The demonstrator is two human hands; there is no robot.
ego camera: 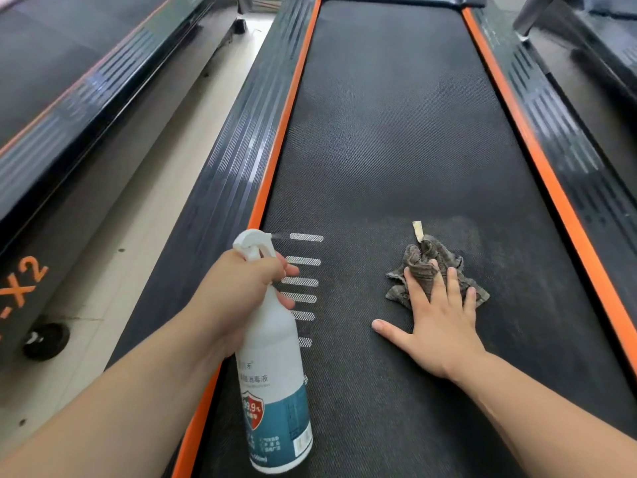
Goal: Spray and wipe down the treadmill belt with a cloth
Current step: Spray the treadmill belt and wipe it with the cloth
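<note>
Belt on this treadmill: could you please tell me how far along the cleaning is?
Early to midway, I think. The belt shows a smeared patch beside the cloth. The left hand holds the bottle, the right hand presses the cloth. The far stretch looks unwiped.

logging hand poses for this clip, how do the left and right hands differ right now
The left hand is curled round the neck of the white plastic spray bottle with a teal label; the right hand lies flat, fingers straight, on the crumpled grey cloth. The left hand is by the black textured treadmill belt's left edge; the right hand is right of its middle. Both are bare.
</note>
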